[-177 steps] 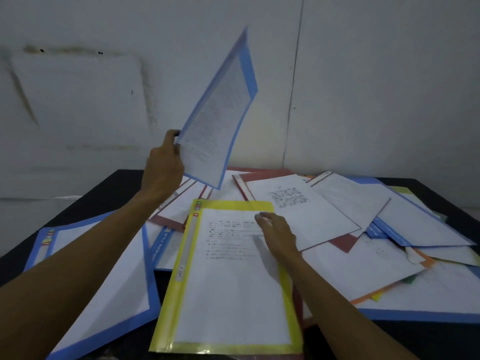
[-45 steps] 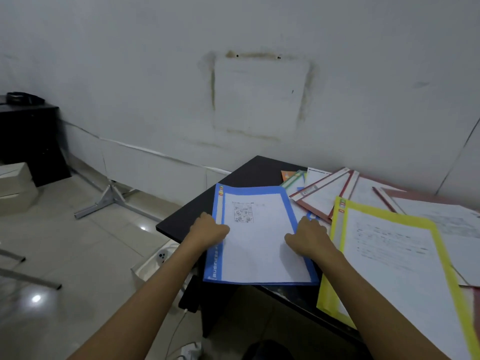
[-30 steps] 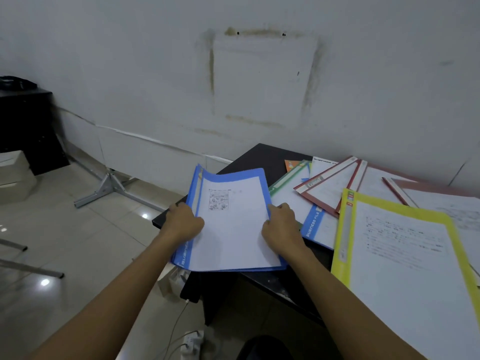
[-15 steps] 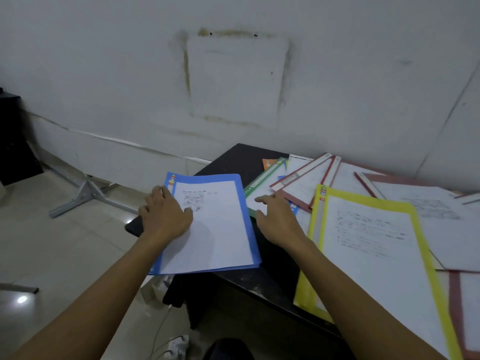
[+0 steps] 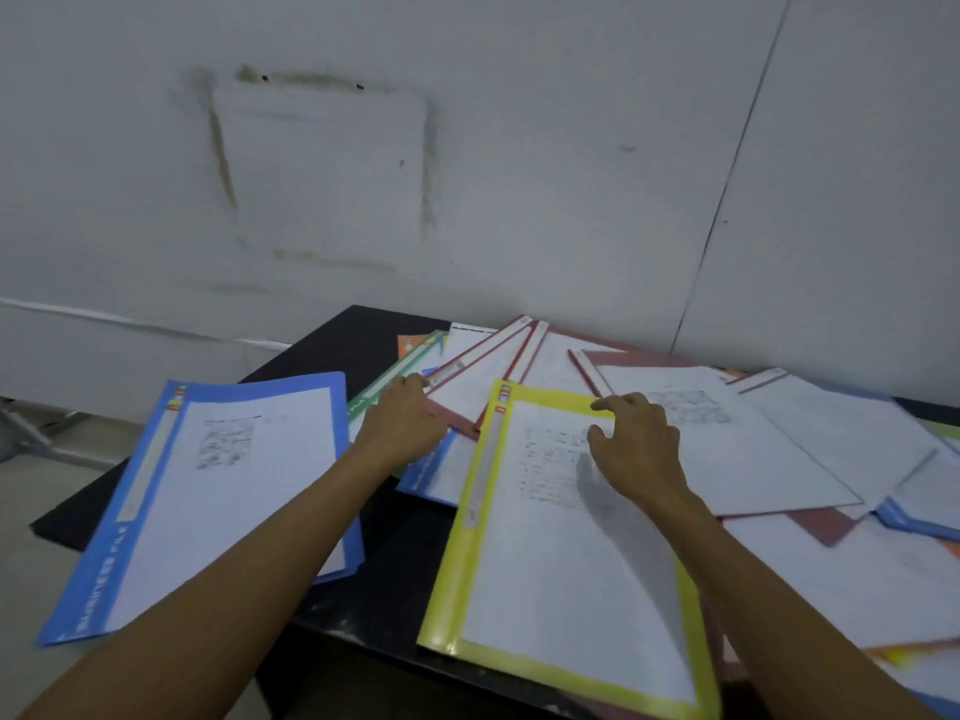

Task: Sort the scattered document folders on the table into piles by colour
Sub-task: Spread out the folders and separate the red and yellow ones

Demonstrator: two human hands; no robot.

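**Blue pile set down; both hands now reach into the unsorted heap**

Half a second ago your left hand lay flat on the blue folder and your right hand was just leaving it. Now both have let go. The blue folder (image 5: 208,491) lies alone at the lower left of the frame, overhanging the near left corner of the desk (image 5: 332,350). That looks like the start of the blue pile, so the next pick comes from the heap.

Your left hand (image 5: 402,431), in the middle of the frame, rests with curled fingers on the edge of a red folder (image 5: 475,387). Whether it has pinched that edge yet, you cannot tell from this view. Your right hand (image 5: 634,449) hovers half open over the top of the yellow folder (image 5: 566,543), fingers spread, holding nothing.

Counted by colour, as far as edges show:
- Blue: one set aside, one more (image 5: 434,472) peeking out under your left hand, and at least one at the right edge of the frame.
- Yellow: one, at lower centre.
- Red: about three, fanned out at upper centre.
- Green: one (image 5: 395,376), beside your left hand.
- Orange: one corner (image 5: 408,345) at the far edge of the heap.

The right side is blurred, so further folders there cannot be counted.
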